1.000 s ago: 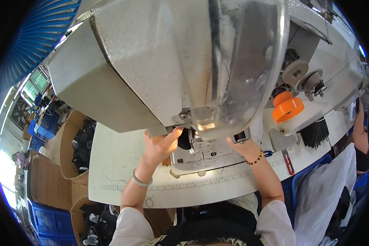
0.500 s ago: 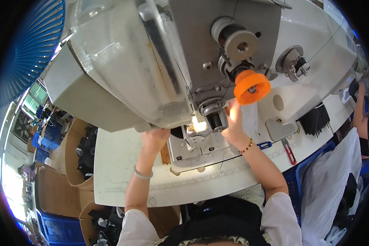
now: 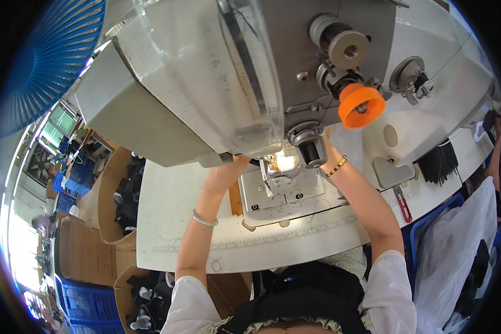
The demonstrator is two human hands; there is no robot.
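Observation:
A large white sewing machine fills the upper middle, its lamp lighting the needle area. Beneath its head, my left hand reaches in from the left of the metal needle plate. The machine body covers its fingertips, and a sliver of something dark shows beside them. My right hand is behind the metal thread tensioner, to the right of the needle area; its fingers are hidden too. What either hand holds cannot be made out. An orange knob sticks out above my right hand.
Red-handled thread snips and a bundle of black strips lie on the white table at right. Cardboard boxes of dark pieces stand at left, near a blue fan. Clear plastic hangs at right; another person's arm shows beyond.
Both hands have gone farther in under the machine head, and less of the right hand shows. My right forearm now covers the blue tool beside it. The whole view has shifted slightly.

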